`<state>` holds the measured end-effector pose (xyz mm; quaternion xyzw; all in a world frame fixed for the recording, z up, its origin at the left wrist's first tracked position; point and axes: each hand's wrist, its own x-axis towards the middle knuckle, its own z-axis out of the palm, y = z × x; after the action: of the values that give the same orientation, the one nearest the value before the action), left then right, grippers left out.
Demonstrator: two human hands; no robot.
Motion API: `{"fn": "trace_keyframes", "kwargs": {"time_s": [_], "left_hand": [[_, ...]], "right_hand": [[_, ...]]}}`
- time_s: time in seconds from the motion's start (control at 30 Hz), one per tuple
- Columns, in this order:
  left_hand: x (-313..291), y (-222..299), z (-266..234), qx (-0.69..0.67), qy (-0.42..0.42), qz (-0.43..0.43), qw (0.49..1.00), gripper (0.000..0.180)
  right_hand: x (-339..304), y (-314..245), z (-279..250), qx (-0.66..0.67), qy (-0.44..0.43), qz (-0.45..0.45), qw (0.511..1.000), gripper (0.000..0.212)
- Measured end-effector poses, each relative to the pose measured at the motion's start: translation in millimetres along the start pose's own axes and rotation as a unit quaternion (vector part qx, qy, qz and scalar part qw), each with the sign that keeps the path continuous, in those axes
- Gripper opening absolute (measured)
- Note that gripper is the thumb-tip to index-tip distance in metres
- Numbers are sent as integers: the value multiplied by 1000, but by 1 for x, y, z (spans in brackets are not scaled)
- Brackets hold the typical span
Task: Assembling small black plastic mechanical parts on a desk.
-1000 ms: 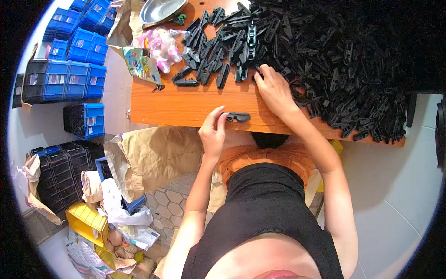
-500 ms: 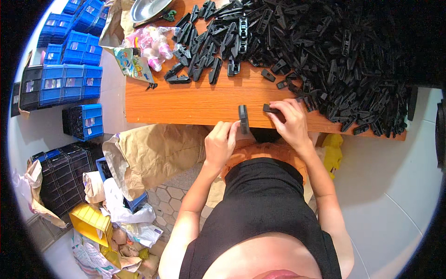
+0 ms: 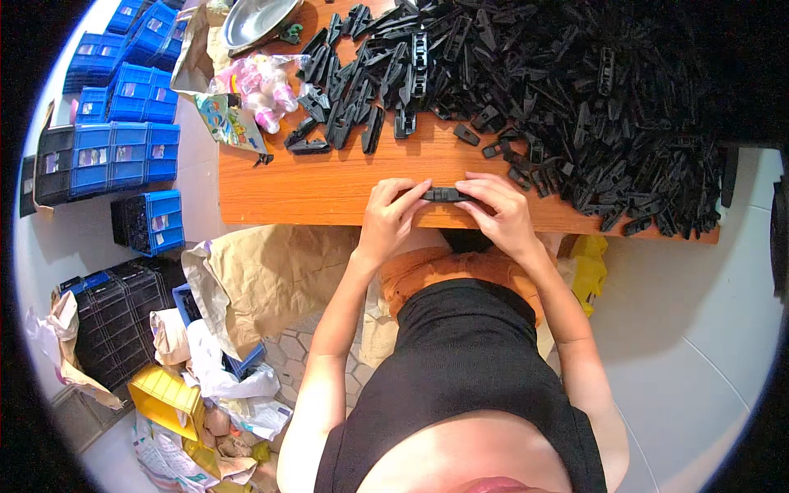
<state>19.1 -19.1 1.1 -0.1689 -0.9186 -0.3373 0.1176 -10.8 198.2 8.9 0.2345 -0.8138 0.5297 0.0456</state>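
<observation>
Just above the table's front edge, my left hand (image 3: 393,215) and my right hand (image 3: 500,214) face each other, fingertips pinched at opposite ends of a long, narrow black plastic part (image 3: 445,195). It lies level between them. A smaller black piece was in my right fingers before; now the fingers cover that end, so I cannot tell whether the two are joined. Beyond my hands, the nearest loose pieces are a small black block (image 3: 466,135) and a slim black part (image 3: 372,130) lying on the wood.
A large heap of black plastic parts (image 3: 575,107) covers the right and back of the wooden table (image 3: 296,193). At its left are a metal bowl (image 3: 255,25) and a pink-and-white toy (image 3: 265,90). Blue crates (image 3: 123,152), a brown paper sack (image 3: 271,271) and a yellow crate (image 3: 168,398) stand left.
My hands have come together. The long part in my left hand has turned from upright to level, and its end now meets my right fingers, which held the smaller piece.
</observation>
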Motion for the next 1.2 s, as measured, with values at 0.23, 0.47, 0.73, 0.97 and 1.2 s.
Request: {"fn": "trace_keyframes", "kwargs": {"time_s": [0.23,0.47,0.73,0.97,1.2], "left_hand": [[-1,-2,4,-51,46,-25,997,33],[11,-4,2,-73,23,27,997,36],[75,-12,6,136,199,-26,970,34],[51,9,-10,-38,264,-199,943,13],[0,14,1,-88,186,-312,928,17]], "right_hand": [[2,4,1,-11,-34,-19,999,27],[6,7,2,8,-65,-38,997,27],[24,-13,-29,-27,-161,-8,987,22],[59,12,12,-283,-3,-9,959,30],[39,-5,5,-173,-4,-42,984,31]]}}
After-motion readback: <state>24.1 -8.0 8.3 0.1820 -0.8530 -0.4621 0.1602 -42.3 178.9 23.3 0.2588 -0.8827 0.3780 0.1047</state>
